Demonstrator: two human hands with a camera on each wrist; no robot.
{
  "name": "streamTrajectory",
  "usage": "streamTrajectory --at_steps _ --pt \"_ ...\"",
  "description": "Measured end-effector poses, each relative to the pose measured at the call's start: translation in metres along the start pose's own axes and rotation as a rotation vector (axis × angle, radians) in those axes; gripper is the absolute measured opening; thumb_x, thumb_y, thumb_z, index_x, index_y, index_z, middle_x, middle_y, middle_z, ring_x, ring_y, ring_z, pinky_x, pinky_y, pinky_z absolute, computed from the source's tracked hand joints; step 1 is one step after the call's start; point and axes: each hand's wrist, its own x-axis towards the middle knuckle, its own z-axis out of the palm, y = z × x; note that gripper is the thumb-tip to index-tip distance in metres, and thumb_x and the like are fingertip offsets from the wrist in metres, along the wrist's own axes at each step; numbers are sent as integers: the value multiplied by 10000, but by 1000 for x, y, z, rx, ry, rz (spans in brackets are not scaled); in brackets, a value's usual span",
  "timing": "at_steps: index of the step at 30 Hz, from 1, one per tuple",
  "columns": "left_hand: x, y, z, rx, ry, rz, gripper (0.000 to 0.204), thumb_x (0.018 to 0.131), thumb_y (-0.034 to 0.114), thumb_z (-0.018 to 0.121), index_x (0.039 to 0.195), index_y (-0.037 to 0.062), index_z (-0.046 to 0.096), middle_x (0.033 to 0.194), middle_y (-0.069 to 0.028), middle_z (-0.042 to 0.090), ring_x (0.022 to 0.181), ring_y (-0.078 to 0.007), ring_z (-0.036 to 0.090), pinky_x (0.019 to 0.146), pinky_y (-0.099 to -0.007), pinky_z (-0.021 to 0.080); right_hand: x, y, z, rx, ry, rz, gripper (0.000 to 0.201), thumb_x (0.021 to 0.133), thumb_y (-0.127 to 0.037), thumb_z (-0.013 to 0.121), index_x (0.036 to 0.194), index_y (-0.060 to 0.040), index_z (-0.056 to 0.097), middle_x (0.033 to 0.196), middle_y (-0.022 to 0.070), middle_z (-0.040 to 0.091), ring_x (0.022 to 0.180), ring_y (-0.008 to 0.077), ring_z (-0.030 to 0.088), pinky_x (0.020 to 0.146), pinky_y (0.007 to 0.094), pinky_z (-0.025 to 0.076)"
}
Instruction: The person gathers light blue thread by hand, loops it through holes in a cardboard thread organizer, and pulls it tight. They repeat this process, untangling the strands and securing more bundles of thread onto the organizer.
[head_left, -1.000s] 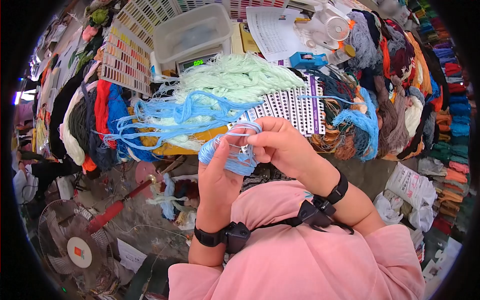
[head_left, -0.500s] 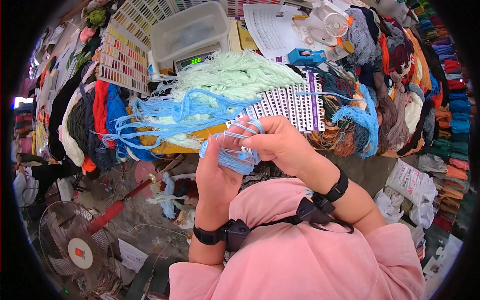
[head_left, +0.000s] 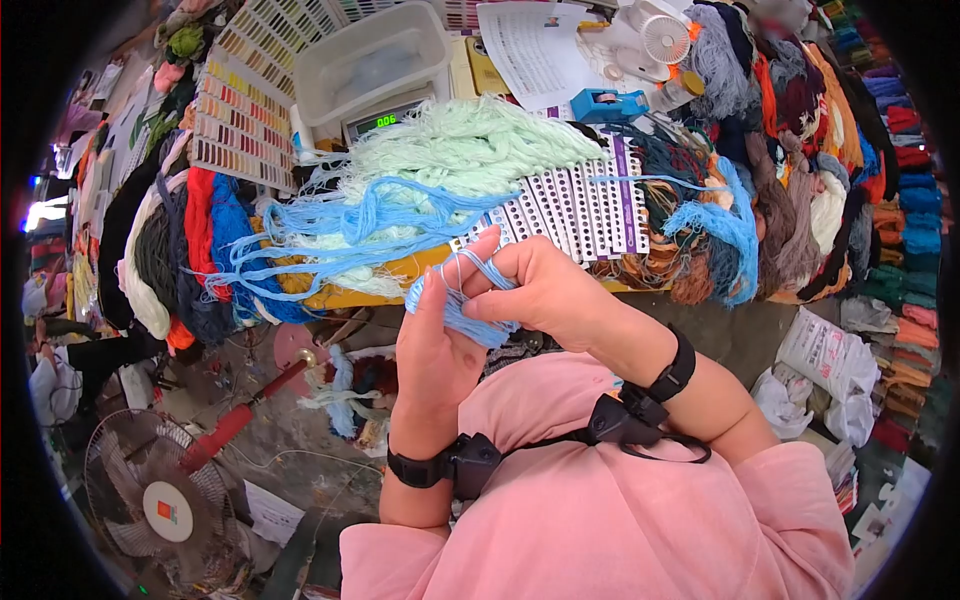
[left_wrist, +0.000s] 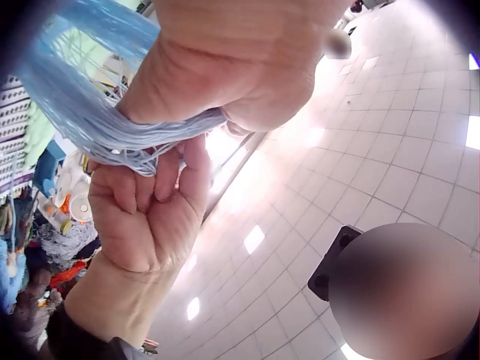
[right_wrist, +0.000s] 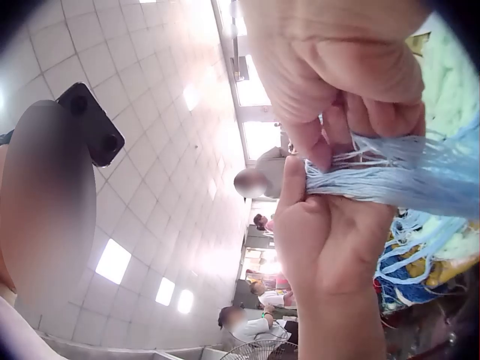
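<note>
A skein of light blue thread (head_left: 470,322) is between the two hands in front of the chest. My left hand (head_left: 438,345) holds it across the palm, its thumb upright at the left side; in the right wrist view the strands (right_wrist: 360,184) pass over this palm under the thumb. My right hand (head_left: 545,285) comes in from the right with fingers bent and grips strands, a few looped near its index finger. The left wrist view shows the bundle (left_wrist: 112,131) sagging between the hands, with the right fingers curled against it.
On the table, loose blue thread (head_left: 400,215) lies over a pale green skein (head_left: 470,145). Punched thread cards (head_left: 570,210), a tape dispenser (head_left: 608,104), a scale under a clear plastic tub (head_left: 375,70) and coloured skeins surround it. A floor fan (head_left: 165,500) stands left.
The right hand's fingers have shifted on the strands, its thumb now lower against the skein. The strands between the hands are drawn closer together. The left hand keeps its hold.
</note>
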Motion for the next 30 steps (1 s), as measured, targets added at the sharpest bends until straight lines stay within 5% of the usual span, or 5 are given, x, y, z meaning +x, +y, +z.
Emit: streamTrajectory --at_steps 10,13,16,25,30 --pt "-1 -2 -4 -61 95 40 612 864 404 291 1186 -117 282 1113 -175 447 990 -195 470 828 -307 381 2 12 -15 403 -66 -13 31 686 -50 564 689 -22 579 540 -20 481 437 26 362 386 168 231" --pt "1 -4 -19 -160 -94 42 608 864 401 299 1186 -115 281 1111 -165 448 990 -193 471 830 -309 382 -3 -3 -8 532 -7 76 36 706 -49 543 700 -23 567 541 -33 449 434 25 340 386 169 205" --pt "-1 -3 -2 -39 167 75 600 867 397 292 1192 -108 277 1095 -151 457 986 -189 473 832 -304 379 0 6 -14 512 -86 85 55 717 -76 548 721 -26 569 562 -29 469 436 27 352 384 176 238" --pt "3 -5 -10 -11 -38 78 561 879 364 280 1220 -81 249 1052 -130 482 949 -182 493 821 -298 386 0 -7 7 155 67 22 82 721 -89 585 756 -18 607 595 -27 514 471 14 382 407 164 259" --pt "-1 -8 -25 -22 88 174 363 888 313 294 941 -9 453 994 -135 494 828 -162 499 741 -298 407 -1 5 -14 369 -127 14 66 732 -87 535 726 -26 560 631 19 540 493 64 433 426 177 304"
